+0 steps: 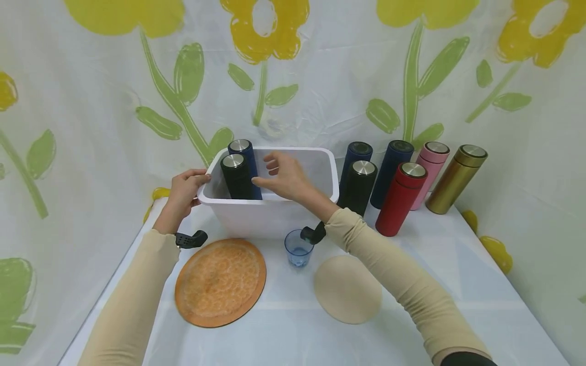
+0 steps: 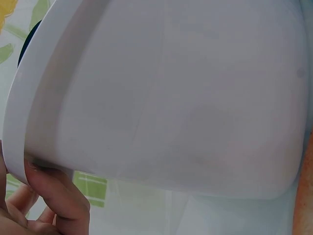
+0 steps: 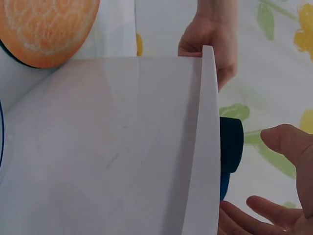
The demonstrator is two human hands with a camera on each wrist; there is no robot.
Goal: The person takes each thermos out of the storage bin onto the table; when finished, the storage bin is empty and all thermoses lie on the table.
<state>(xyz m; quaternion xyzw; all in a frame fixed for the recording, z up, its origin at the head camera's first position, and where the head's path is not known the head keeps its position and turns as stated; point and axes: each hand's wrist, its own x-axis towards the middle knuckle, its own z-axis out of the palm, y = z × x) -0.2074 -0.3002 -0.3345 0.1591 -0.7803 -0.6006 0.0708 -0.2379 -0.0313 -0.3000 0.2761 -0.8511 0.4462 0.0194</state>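
Note:
A white plastic bin (image 1: 270, 218) stands at the back of the table. My left hand (image 1: 183, 190) grips its left rim, the thumb on top and the fingers (image 2: 61, 196) curled beneath the lip in the left wrist view. Inside the bin's left end stand a black thermos bottle (image 1: 237, 179) and, behind it, a dark blue thermos bottle (image 1: 253, 170), both upright with silver-topped lids. My right hand (image 1: 289, 178) hovers over the bin's middle, thumb and fingers apart and nothing between them. Its thumb tip overlaps the black bottle's right edge in the head view.
Right of the bin stand several more thermos bottles: blue, black, a red one (image 1: 401, 199), a pink one (image 1: 430, 168) and a gold one (image 1: 457, 179). Before the bin are a round orange mat (image 1: 221, 282), a blue glass (image 1: 298, 249) and a beige disc (image 1: 348, 290).

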